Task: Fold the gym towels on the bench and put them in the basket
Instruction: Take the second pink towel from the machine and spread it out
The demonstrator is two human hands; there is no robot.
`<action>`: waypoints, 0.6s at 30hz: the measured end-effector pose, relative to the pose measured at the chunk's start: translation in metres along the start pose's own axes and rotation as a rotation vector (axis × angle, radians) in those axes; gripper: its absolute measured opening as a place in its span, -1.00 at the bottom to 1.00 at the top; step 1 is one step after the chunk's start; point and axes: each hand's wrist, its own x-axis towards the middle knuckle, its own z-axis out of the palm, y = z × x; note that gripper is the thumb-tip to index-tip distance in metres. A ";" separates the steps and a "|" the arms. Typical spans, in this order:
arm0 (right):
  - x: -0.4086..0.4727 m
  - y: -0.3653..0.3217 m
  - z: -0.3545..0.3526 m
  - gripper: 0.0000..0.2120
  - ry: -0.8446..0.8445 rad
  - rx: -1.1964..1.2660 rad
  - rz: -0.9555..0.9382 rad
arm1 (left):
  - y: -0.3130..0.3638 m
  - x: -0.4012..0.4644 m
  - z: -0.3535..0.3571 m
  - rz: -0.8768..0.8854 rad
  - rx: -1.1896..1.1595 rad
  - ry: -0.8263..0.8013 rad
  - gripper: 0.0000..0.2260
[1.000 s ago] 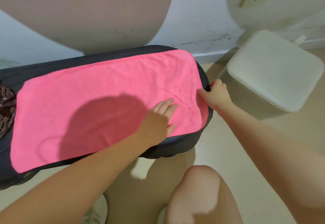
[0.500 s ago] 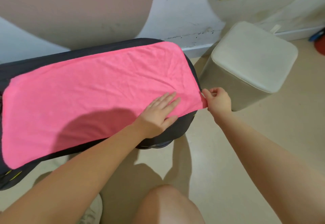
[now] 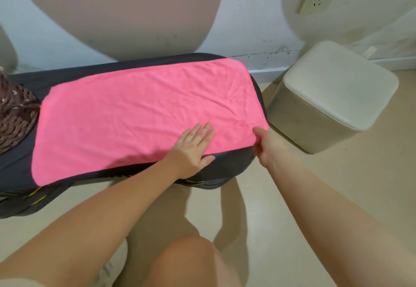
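Pink towel spread over bench. Left hand flat, fingers straight. Right hand pinching lower-right corner, fingertips hidden. Basket cut off at left.

A dark padded bench is stretching from nine o'clock toward three o'clock. A pink towel is lying spread flat along most of its top, lightly creased. A brown woven basket is sitting on the bench at the nine o'clock end, just beside the towel's edge. The bench is standing on a beige floor.
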 end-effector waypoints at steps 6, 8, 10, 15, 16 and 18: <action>-0.030 -0.014 0.028 -0.85 -0.155 -0.313 -0.405 | -0.005 -0.003 -0.016 0.021 -0.134 0.014 -0.45; -0.045 -0.014 0.049 -0.85 -0.215 -0.404 -0.536 | -0.015 -0.013 -0.022 -0.008 -0.169 0.054 -0.46; -0.060 -0.009 0.078 -0.81 -0.273 -0.485 -0.657 | -0.037 -0.030 -0.026 -0.060 -0.204 0.072 -0.46; -0.096 0.030 0.173 -0.80 -0.489 -0.565 -0.815 | -0.119 -0.092 -0.028 -0.292 -0.249 0.119 -0.36; -0.103 0.041 0.193 -0.79 -0.525 -0.584 -0.844 | -0.136 -0.106 -0.026 -0.359 -0.279 0.161 -0.41; -0.117 0.066 0.230 -0.81 -0.591 -0.629 -0.900 | -0.166 -0.134 -0.020 -0.508 -0.340 0.268 -0.51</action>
